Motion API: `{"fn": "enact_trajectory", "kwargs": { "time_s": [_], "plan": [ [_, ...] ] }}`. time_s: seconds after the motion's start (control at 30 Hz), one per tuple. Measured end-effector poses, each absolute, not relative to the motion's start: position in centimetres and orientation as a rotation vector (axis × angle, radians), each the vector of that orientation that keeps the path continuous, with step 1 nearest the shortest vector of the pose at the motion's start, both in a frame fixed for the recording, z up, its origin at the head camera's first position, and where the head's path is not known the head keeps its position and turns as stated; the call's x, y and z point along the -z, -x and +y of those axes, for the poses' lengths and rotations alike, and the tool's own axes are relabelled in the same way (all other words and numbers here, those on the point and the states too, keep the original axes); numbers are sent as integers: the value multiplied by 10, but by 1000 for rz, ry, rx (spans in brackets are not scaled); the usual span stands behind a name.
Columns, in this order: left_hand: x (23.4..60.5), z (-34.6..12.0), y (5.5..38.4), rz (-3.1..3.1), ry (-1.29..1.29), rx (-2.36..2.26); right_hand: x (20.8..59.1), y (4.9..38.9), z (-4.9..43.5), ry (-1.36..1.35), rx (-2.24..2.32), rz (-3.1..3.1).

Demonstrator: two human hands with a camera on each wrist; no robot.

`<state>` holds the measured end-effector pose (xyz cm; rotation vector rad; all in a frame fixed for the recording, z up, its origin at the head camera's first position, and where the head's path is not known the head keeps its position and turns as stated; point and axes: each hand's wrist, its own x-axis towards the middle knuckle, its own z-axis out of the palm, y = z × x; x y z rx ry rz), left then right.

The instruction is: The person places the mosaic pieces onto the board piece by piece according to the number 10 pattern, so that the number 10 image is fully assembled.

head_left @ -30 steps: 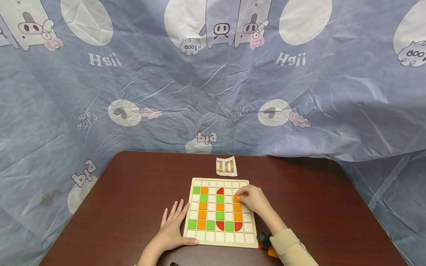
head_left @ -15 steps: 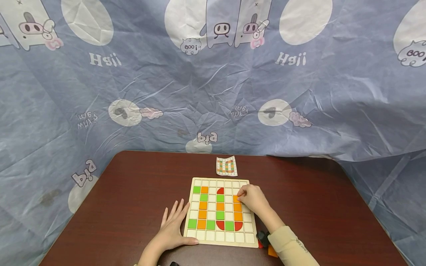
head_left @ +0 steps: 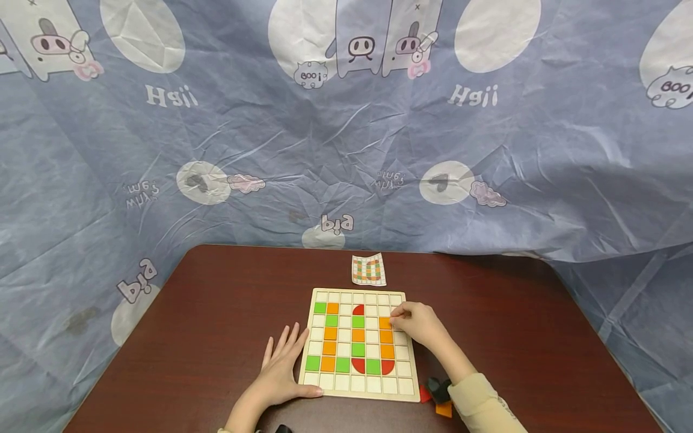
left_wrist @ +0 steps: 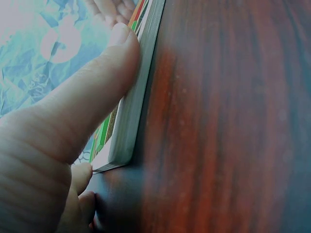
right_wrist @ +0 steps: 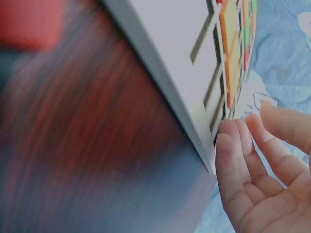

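Observation:
A wooden grid board [head_left: 373,396] lies on the table, its cells partly filled with green, orange and red tiles. My left hand [head_left: 278,373] rests at the board's left side, fingers spread and straight; its thumb [left_wrist: 92,87] lies along the near left edge. Over the right part of the board, my right hand [head_left: 423,325] has its fingertips beside the topmost orange tile [head_left: 384,323] of the right column. That tile sits in its cell. In the right wrist view, thumb and fingers [right_wrist: 235,170] are loosely bent and nothing shows between them.
Behind the board lies a small paper card [head_left: 369,270] with a coloured grid pattern. Loose orange [head_left: 444,409] and red [head_left: 425,394] pieces lie by the board's near right corner, partly behind a dark device on the right wrist. A blue printed cloth [head_left: 346,150] hangs behind the table [head_left: 233,300].
My right hand has drawn slightly right, off the top orange tile, which stays in its cell and shows more. More loose pieces show near the right wrist. The left hand stays put.

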<state>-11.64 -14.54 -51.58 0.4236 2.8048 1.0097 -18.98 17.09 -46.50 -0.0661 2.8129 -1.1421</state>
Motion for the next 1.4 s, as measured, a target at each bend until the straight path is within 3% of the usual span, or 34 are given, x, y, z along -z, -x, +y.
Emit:
{"fn": "enact_trajectory", "kwargs": {
  "time_s": [0.57, 1.4],
  "plan": [
    [515, -145, 115, 2795, -420, -996, 451, 145, 230, 433, 1135, 2498],
    [518, -145, 117, 2803, -422, -1013, 468, 106, 232, 588, 1026, 2550]
  ]
}}
